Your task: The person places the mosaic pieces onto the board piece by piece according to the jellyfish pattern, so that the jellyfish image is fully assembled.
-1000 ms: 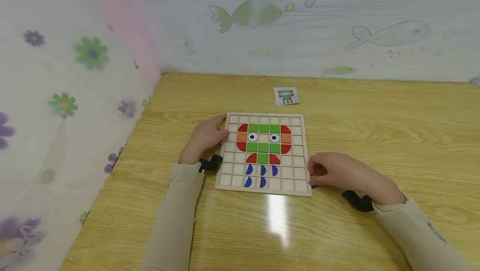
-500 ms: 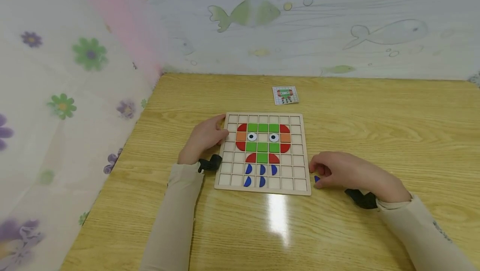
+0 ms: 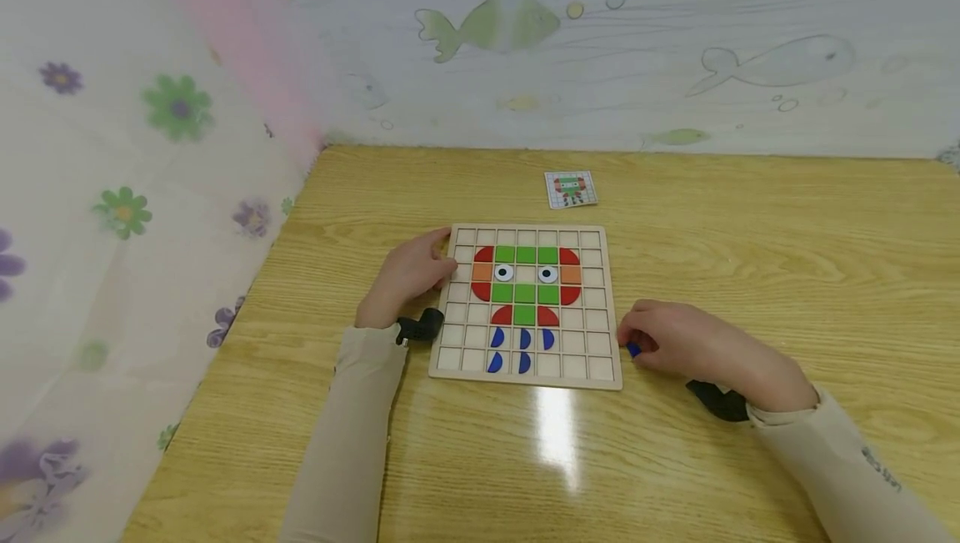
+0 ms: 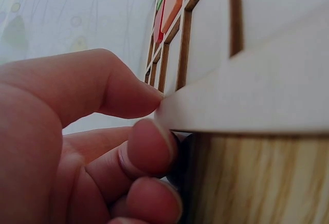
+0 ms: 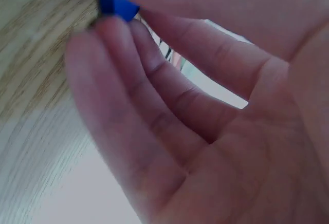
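A square wooden grid board (image 3: 611, 318) lies on the table. In its cells sit green squares (image 3: 526, 255), red quarter-round pieces (image 3: 570, 257), orange squares (image 3: 482, 274), two white eye discs (image 3: 503, 273) and several blue half-circles (image 3: 525, 339). My left hand (image 3: 408, 276) holds the board's left edge; in the left wrist view the thumb (image 4: 133, 98) presses the rim and the fingers curl beside it. Just right of the board, my right hand (image 3: 682, 339) pinches a loose blue half-circle piece (image 3: 634, 349). Fingers partly hide that piece (image 5: 122, 5) in the right wrist view.
A small picture card (image 3: 571, 189) showing a gridded figure lies behind the board. The wooden table (image 3: 787, 234) meets a fish-patterned wall (image 3: 637, 101) at the back and a flower-patterned wall (image 3: 97, 276) on the left.
The right hand shifts slightly right off the board's edge and its fingers now close around the blue half-circle. My left hand stays at the board's left edge.
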A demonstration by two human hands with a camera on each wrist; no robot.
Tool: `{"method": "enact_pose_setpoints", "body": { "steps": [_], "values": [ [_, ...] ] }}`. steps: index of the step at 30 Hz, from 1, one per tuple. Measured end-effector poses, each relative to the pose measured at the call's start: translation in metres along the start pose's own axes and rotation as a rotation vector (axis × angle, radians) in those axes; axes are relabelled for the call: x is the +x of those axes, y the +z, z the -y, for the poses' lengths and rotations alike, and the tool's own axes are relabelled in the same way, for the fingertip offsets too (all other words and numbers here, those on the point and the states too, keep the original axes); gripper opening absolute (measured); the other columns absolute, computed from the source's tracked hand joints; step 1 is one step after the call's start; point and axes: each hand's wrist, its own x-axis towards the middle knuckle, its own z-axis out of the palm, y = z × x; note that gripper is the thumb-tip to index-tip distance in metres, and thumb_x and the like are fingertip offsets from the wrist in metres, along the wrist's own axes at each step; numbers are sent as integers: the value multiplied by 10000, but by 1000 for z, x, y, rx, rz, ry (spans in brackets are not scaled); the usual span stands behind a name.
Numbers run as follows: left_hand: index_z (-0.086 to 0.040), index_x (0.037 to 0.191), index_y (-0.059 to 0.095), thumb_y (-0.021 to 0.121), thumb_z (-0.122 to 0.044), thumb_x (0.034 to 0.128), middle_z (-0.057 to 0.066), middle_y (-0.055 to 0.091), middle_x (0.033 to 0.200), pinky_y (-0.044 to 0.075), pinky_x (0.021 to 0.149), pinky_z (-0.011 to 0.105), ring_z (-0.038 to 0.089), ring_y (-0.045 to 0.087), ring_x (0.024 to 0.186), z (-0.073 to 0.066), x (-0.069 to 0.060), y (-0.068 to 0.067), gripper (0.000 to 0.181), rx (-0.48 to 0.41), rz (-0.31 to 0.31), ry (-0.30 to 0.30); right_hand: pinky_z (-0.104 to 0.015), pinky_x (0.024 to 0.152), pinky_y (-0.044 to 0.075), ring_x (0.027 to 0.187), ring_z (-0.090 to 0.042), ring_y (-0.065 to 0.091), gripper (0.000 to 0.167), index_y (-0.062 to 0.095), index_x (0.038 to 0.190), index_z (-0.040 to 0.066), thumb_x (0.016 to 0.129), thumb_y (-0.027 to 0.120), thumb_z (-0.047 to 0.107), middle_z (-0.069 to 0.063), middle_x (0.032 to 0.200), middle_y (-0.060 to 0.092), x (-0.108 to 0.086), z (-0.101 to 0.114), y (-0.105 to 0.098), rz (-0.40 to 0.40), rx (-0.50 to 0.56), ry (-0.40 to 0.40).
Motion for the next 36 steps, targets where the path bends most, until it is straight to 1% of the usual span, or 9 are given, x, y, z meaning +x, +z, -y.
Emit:
{"method": "enact_pose_setpoints", "body": {
  "steps": [6,8,11,15,17,21,24,28,36],
  "values": [
    [-233,1404,296,522,-263,804,22,549,540,316,412,278,155,395,409,-1,-1,-1,642,-2,4,0,-281,628,421,694,-87,463,200,629,853,176,737,627,13,59,850,509,1,0,2,-80,-79,-15],
    [-232,1403,297,521,-262,803,21,547,539,315,415,278,155,392,408,-1,-1,-1,642,1,1,1,-287,621,415,696,-95,461,214,624,861,179,729,621,11,55,855,506,1,-1,2,-100,-87,5],
    [-231,1402,299,521,-261,803,19,548,540,318,419,279,155,392,409,-2,-1,-1,639,2,-1,3,-288,625,412,694,-91,467,218,624,880,166,731,607,7,58,838,509,2,-3,4,-126,-89,64],
    [-226,1400,305,524,-264,805,16,549,540,318,423,281,153,396,412,-2,-2,-1,635,6,-1,10,-295,636,428,692,-79,492,194,629,883,148,757,598,4,61,817,531,3,-7,5,-166,-91,76],
    [-224,1399,308,525,-262,803,14,550,541,317,426,281,153,396,413,-2,-2,-1,635,3,-1,12,-292,642,431,702,-76,492,202,632,908,146,763,603,10,55,843,537,3,-8,5,-157,-85,63],
    [-226,1397,312,528,-259,799,15,547,539,313,426,279,156,396,413,-1,-2,-1,637,-3,-4,11,-267,634,420,710,-73,474,221,632,956,152,768,624,36,47,883,519,3,-9,4,-98,-35,33],
    [-228,1399,307,528,-262,802,19,548,540,316,424,280,159,404,414,-1,-2,-1,638,-6,-1,6,-263,627,412,703,-79,463,171,630,926,172,775,662,97,54,873,498,2,-9,3,-76,-8,7],
    [-225,1404,297,528,-269,811,22,554,547,328,426,285,164,418,420,0,-2,-1,637,-8,4,6,-271,628,409,693,-71,462,129,623,868,198,766,688,154,77,843,493,3,-10,3,-94,-27,4],
    [-224,1404,298,522,-267,805,17,553,546,332,437,287,166,425,422,0,0,-1,640,-2,2,19,-305,632,420,674,-83,476,99,641,864,148,776,648,104,57,817,528,4,-8,3,-159,-92,58]
  ]
}}
